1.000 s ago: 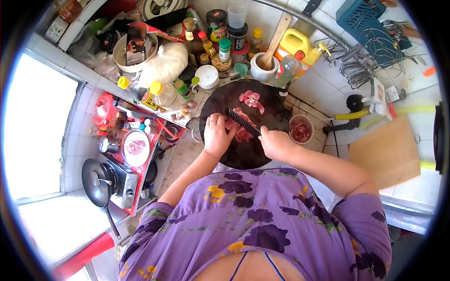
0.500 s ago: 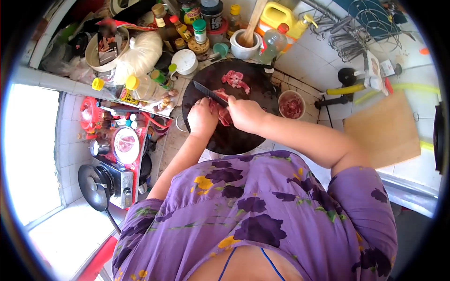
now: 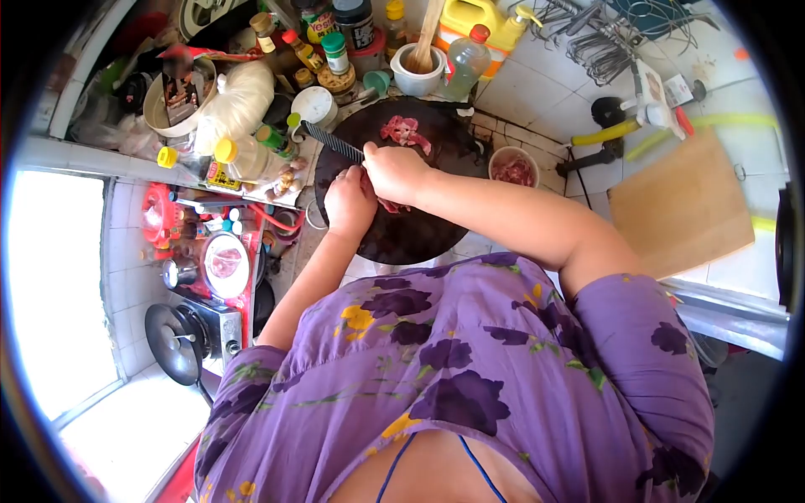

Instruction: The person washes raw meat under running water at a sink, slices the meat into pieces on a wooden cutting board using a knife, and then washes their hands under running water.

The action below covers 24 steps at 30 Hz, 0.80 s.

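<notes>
A round dark cutting board [image 3: 419, 235] lies in front of me. My right hand [image 3: 394, 176] is closed round the handle of a knife [image 3: 331, 141], whose dark ridged blade points to the upper left, past the board's edge. Touching or close beside it, my left hand [image 3: 350, 201] is closed over meat at the board's left side. A bit of that meat [image 3: 391, 205] shows below my right hand; the rest is hidden. Another heap of raw meat [image 3: 405, 132] lies at the back of the board. To the right stands a bowl with meat pieces [image 3: 513, 168].
Behind the board are a white mortar [image 3: 417, 74] with a wooden pestle, a clear bottle [image 3: 466, 63], a round white-lidded tub [image 3: 314, 106] and several jars. A wok [image 3: 173, 342] and a plate of meat [image 3: 225, 263] are at the left, a wooden board [image 3: 681, 205] at the right.
My right hand and the knife have moved leftward across the board, up against my left hand. The view has shifted, so the board sits further up and left.
</notes>
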Available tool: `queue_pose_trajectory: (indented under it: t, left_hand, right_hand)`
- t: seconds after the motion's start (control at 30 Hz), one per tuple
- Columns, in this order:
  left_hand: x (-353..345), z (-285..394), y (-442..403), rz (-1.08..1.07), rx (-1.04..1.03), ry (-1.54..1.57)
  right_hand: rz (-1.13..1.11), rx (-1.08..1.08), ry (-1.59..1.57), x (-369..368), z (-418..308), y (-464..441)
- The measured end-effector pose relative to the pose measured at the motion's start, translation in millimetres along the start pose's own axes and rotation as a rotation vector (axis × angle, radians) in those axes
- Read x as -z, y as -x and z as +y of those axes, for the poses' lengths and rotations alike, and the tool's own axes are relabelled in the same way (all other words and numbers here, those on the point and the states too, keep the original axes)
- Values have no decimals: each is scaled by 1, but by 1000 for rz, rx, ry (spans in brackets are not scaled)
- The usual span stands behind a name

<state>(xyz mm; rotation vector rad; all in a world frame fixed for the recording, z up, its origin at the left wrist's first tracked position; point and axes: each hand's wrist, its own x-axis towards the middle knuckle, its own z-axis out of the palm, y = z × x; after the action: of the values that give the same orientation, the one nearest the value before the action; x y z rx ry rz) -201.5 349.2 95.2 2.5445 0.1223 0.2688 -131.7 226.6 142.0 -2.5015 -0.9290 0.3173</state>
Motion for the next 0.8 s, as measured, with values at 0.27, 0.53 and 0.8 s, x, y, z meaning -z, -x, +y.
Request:
queue_pose_trajectory:
  t: [0.27, 0.53, 0.8]
  left_hand:
    - [-3, -10, -1, -11, -45, 14]
    - [4, -6, 8, 96, -39, 123]
    - [7, -12, 5, 4, 93, 222]
  right_hand:
    - [142, 67, -20, -12, 10, -4]
    - [247, 48, -81, 29, 23, 52]
    - [80, 8, -60, 30, 9, 94]
